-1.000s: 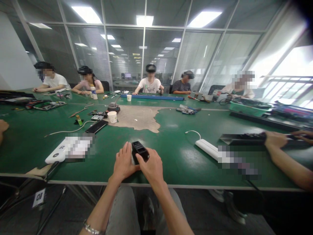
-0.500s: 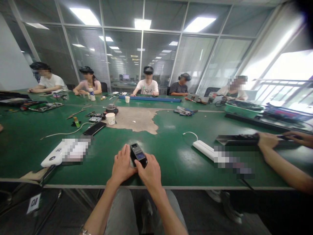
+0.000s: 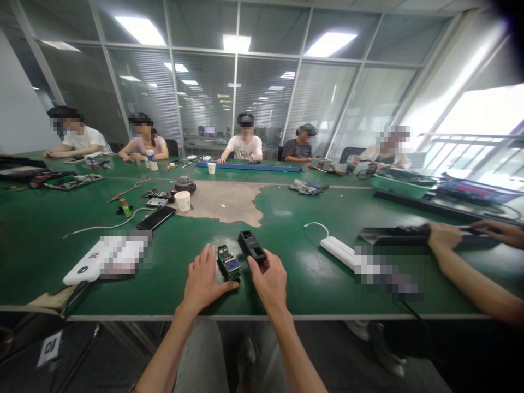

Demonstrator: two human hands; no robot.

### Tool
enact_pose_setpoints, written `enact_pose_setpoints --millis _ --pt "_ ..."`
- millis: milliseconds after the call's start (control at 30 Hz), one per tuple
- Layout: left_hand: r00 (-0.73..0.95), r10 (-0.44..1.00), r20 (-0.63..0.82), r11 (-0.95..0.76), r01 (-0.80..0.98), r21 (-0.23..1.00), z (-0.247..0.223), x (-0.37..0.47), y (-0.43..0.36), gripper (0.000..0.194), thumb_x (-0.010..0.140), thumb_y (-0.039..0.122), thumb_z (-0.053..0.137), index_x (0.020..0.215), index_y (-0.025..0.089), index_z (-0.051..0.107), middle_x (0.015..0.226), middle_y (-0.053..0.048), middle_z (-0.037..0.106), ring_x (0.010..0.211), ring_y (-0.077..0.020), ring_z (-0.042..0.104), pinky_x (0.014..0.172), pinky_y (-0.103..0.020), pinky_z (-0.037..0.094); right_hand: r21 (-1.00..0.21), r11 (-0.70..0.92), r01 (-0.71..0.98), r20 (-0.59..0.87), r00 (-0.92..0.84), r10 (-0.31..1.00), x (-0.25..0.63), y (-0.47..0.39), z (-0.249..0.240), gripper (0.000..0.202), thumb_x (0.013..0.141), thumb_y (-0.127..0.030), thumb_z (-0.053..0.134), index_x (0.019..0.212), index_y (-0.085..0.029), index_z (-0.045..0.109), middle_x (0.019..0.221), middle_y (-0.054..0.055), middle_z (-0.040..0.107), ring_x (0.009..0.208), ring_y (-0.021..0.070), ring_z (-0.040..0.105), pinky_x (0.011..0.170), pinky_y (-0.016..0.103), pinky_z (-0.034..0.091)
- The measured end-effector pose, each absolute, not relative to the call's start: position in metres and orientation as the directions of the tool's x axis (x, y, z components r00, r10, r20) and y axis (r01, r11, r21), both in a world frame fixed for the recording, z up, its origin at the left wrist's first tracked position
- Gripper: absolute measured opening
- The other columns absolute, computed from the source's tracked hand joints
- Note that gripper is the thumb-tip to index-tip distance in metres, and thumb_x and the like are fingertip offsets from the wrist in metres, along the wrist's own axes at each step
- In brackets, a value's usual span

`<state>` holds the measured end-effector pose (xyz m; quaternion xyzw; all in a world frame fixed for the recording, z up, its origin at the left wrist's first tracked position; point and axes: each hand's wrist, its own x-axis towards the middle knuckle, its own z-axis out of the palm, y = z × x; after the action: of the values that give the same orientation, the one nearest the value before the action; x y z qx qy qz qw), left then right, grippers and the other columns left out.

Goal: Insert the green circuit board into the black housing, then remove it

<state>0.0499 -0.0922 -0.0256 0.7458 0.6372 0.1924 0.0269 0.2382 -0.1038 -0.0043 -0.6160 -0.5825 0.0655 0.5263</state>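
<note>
A small green circuit board with a blue-lit screen [image 3: 229, 264] lies on the table in front of me. My left hand [image 3: 204, 279] is at its left side, fingers stretched out and thumb reaching along the board's near end; whether it touches the board I cannot tell. My right hand [image 3: 269, 281] grips a black plastic housing [image 3: 250, 244] between thumb and fingers, just right of the board. The housing is tilted and has a window cut-out; its near end is hidden by the hand.
Left on the green table [image 3: 286, 295] are a white power bank [image 3: 84, 267], a black phone [image 3: 156, 218] and a paper cup [image 3: 183, 201]. To the right lie a white power strip [image 3: 339, 252] and a co-worker's arm [image 3: 470, 273] at a dark metal channel [image 3: 393, 236]. Other people sit opposite.
The black housing has come off the circuit board and moved right with my right hand. The board, now uncovered, stays beside my left hand.
</note>
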Motion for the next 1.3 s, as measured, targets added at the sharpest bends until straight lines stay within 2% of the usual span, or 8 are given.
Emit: enact_pose_setpoints --millis 233,433,600,667,833,1067,1300 --pt "0.122 0.966 0.228 -0.184 0.943 0.276 -0.023 0.051 -0.092 0.107 0.064 0.086 0.052 0.147 0.021 0.032 0.158 -0.014 0.023 0.134 -0.0367 0.035 0.106 -0.045 0.029 -0.68 0.149 0.717 0.498 0.304 0.812 0.248 -0.098 -0.031 0.038 0.085 -0.04 0.057 0.112 -0.013 0.061 0.099 0.012 0.064 0.09 0.0247 0.06 0.084 0.038 0.048" --pt "0.125 0.967 0.221 -0.184 0.946 0.268 -0.024 0.051 -0.09 0.107 0.065 0.087 0.05 0.147 0.02 0.032 0.158 -0.013 0.021 0.134 -0.0368 0.034 0.106 -0.046 0.029 -0.64 0.12 0.759 0.51 0.303 0.805 0.247 -0.099 -0.038 0.065 0.081 -0.046 0.062 0.132 -0.007 0.049 0.116 0.019 0.059 0.107 0.0302 0.056 0.092 0.042 0.046" --pt "0.121 0.968 0.219 -0.18 0.943 0.278 -0.027 0.05 -0.088 0.115 0.063 0.087 0.051 0.15 0.017 0.025 0.159 -0.014 0.019 0.135 -0.0367 0.032 0.107 -0.046 0.028 -0.645 0.098 0.758 0.5 0.321 0.804 0.249 -0.099 -0.041 0.072 0.079 -0.052 0.064 0.132 -0.006 0.049 0.116 0.02 0.06 0.107 0.0311 0.056 0.093 0.042 0.046" --pt "0.127 0.967 0.222 -0.188 0.941 0.281 -0.028 0.05 -0.088 0.116 0.062 0.087 0.052 0.15 0.017 0.025 0.159 -0.014 0.018 0.135 -0.0367 0.032 0.106 -0.046 0.029 -0.644 0.098 0.759 0.499 0.319 0.806 0.25 -0.099 -0.04 0.068 0.08 -0.052 0.063 0.13 -0.007 0.051 0.114 0.019 0.06 0.106 0.0307 0.057 0.093 0.042 0.045" --pt "0.129 0.967 0.221 -0.191 0.939 0.286 -0.024 0.05 -0.088 0.106 0.066 0.084 0.051 0.147 0.021 0.031 0.159 -0.012 0.018 0.135 -0.0361 0.033 0.105 -0.047 0.029 -0.654 0.139 0.744 0.491 0.278 0.826 0.249 -0.098 -0.034 0.039 0.086 -0.044 0.057 0.11 -0.014 0.063 0.101 0.013 0.065 0.094 0.0259 0.06 0.085 0.038 0.047" --pt "0.126 0.964 0.236 -0.195 0.933 0.302 -0.022 0.051 -0.089 0.1 0.066 0.081 0.056 0.146 0.024 0.034 0.158 -0.012 0.022 0.132 -0.0349 0.036 0.104 -0.046 0.031 -0.791 0.21 0.574 0.453 0.32 0.832 0.238 -0.106 -0.005 0.037 0.086 -0.046 0.058 0.109 -0.016 0.065 0.097 0.009 0.067 0.075 0.018 0.06 0.072 0.03 0.049" --pt "0.117 0.958 0.261 -0.197 0.931 0.309 -0.022 0.052 -0.09 0.091 0.07 0.072 0.06 0.144 0.024 0.035 0.157 -0.012 0.024 0.131 -0.034 0.038 0.103 -0.046 0.032 -0.764 0.292 0.575 0.485 0.214 0.848 0.212 -0.105 0.014 0.032 0.085 -0.041 0.061 0.105 -0.017 0.066 0.096 0.008 0.067 0.077 0.0175 0.06 0.07 0.028 0.048"
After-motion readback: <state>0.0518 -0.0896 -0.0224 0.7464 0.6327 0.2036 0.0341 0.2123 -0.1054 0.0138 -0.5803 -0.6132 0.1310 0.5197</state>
